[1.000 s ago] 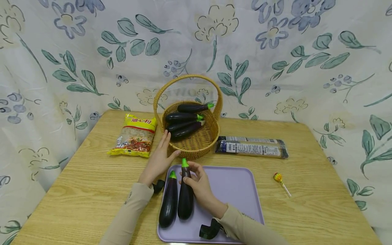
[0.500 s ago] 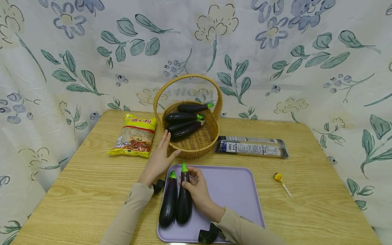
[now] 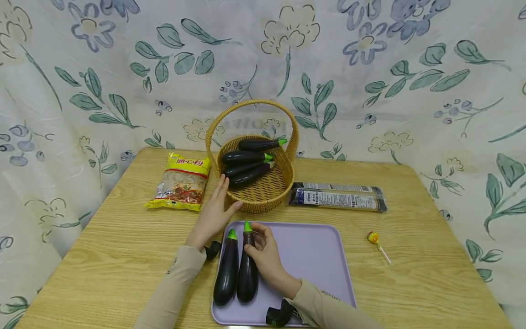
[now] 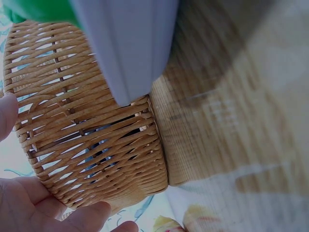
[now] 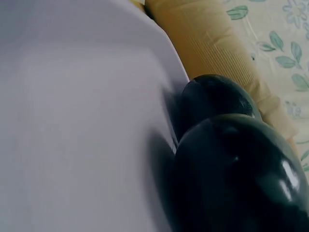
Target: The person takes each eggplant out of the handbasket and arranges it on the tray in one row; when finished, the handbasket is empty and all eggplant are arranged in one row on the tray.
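At the nine o'clock side of the lilac tray (image 3: 308, 256), in the head view, two eggplants are side by side, stems toward twelve. The right hand (image 3: 267, 258) pinches the inner eggplant (image 3: 247, 274) by its neck, thumb in front, fingers bent behind. Its skin looks glossy, so if the pinch becomes weak, it may slip or roll and push the outer eggplant (image 3: 225, 278) over the rim. Toward twelve o'clock from the tray stands the wicker basket (image 3: 267, 203). The left hand (image 3: 213, 217) touches it between seven and nine o'clock, fingers spread, not wrapped round anything; too much push could slide or tip it.

In the left-wrist view, the fingers (image 4: 87, 217) are by the basket at seven o'clock; how firmly they press, I cannot tell.

In the right-wrist view, two rounded ends show around four o'clock, the grip unseen. Whether the nearer end rests fully is unclear, so releasing too early could let it drop.
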